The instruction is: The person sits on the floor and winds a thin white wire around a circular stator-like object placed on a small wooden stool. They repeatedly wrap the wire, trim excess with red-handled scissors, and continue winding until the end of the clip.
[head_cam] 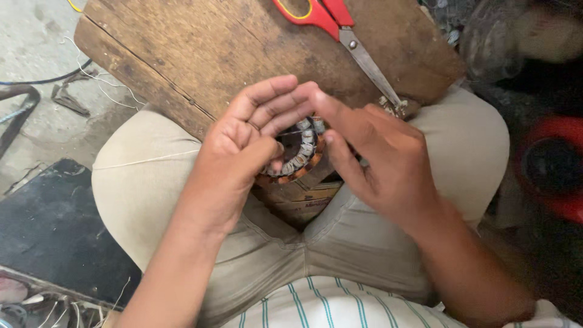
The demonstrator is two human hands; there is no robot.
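Worn brown wooden bench (200,54) across beige-trousered knees, grey concrete floor (36,48) beyond. Round copper-wound motor stator with white slot liners (299,153) at the near bench edge, lying flat, between both hands. Left hand (243,143) cupped over its left rim, fingers (273,100) together, clamped on it. Right hand (379,161) just beside, fingertips pinched at the top rim, equally near. Red-handled scissors (340,30) well apart, blades pointing right.

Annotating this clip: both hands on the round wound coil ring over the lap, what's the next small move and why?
Probably draw the thin wire taut: left hand and right hand both pinch at the round copper-wound coil ring, and the red-handled scissors lie untouched on the wooden board.
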